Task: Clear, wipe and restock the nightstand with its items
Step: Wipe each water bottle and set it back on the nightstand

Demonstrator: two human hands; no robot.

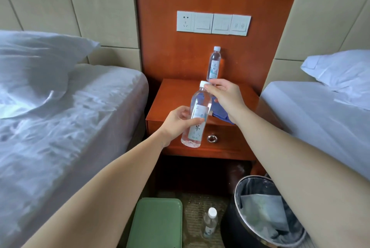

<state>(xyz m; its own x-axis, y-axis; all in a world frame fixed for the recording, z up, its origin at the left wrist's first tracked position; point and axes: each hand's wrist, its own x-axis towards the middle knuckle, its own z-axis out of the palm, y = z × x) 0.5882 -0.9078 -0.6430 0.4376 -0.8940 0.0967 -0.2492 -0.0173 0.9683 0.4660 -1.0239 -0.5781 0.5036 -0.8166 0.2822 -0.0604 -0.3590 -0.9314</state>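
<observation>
Between two beds stood the wooden nightstand [176,95]. My left hand [176,123] gripped a water bottle [200,100] around its label, just above the front edge. My right hand [226,95] pinched its neck. A second water bottle [213,65] stood upright at the back, and a blue cloth [221,110] lay under my right wrist.

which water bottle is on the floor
The floor bottle beside the bin; the back bottle stands on the nightstand, the third bottle is held by left hand and right hand.
</observation>
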